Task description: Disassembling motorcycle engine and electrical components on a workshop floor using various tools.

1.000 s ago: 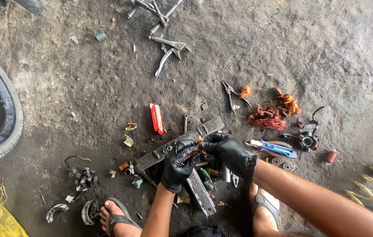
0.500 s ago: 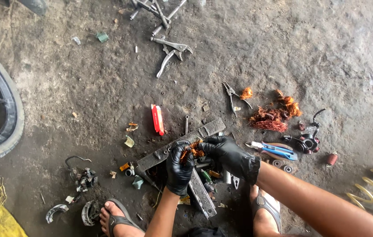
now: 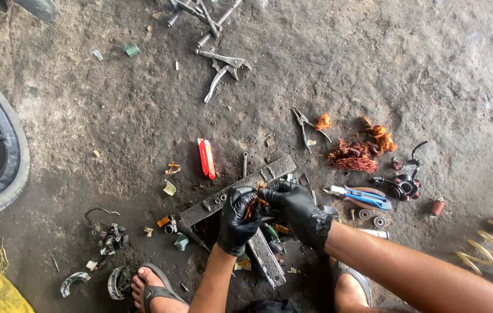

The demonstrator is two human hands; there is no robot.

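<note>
Both hands wear black gloves and meet low in the middle of the scene, over the dirty concrete floor [image 3: 420, 69]. The left hand [image 3: 236, 223] is curled shut around a small part wound with copper wire [image 3: 254, 204], whose orange strands show between the fingers. The right hand [image 3: 300, 213] closes on the same part from the right, fingertips pinching at the wire, so the two hands touch around it.

Just beneath and behind them lies a long flat metal bar [image 3: 240, 188], angled from near left to far right, with a second metal bar [image 3: 267, 259] running toward the near edge. A green-handled tool [image 3: 272, 232] lies partly hidden under the right wrist.

To the right, near the right hand, lie blue-handled pliers [image 3: 362, 196], and beyond them a heap of stripped copper wire [image 3: 358, 153]. Small needle-nose pliers [image 3: 306, 126] lie just left of that heap. A red-and-white utility knife [image 3: 206, 157] lies farther out, left of the bar. Far up the floor rest locking pliers [image 3: 222, 68]. At the left edge stands a wheel with a black tyre [image 3: 9, 150]. At the right edge is a yellow coil spring [image 3: 490, 237]. A sandalled foot [image 3: 152, 288] rests at the near edge, left of the arms.
</note>
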